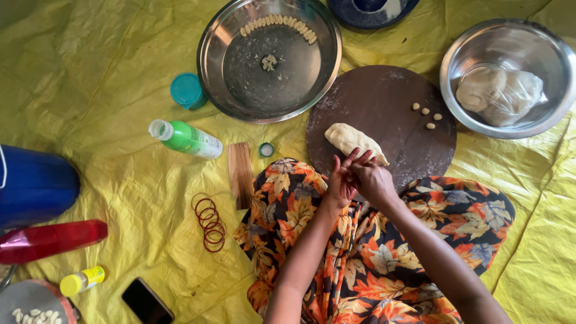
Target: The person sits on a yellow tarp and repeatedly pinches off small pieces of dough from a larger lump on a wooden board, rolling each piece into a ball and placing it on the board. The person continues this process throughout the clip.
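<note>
Two hands meet right at the near edge of the round brown board (384, 108), and just beyond their fingertips lies the dough lump (354, 141), pale and elongated. It sits on the board's near-left part, touching or nearly touching the raised fingers. Its long axis runs on a slant, from upper left down to lower right, the right end tapering toward the hands.

Left hand (342, 183) and right hand (373, 180) are pressed together, fingers overlapping; something small may be rolled between them, but I cannot tell what, it's hidden.

Out from there: four small dough balls (427, 115) are clustered on the board's right side, well apart from the lump. Beyond the board on the left, a big steel pan (234, 66) carries a curved row of shaped dough pieces (279, 25) along its far rim. On the right, a steel bowl (474, 42) holds a bagged mass of dough (498, 93).

Left of the lap, on the yellow sheet (108, 78): a wooden stick bundle (240, 174), a green bottle (187, 139) lying down, a teal lid (187, 90), red rubber bands (210, 222). Nothing lies between hands and lump.
</note>
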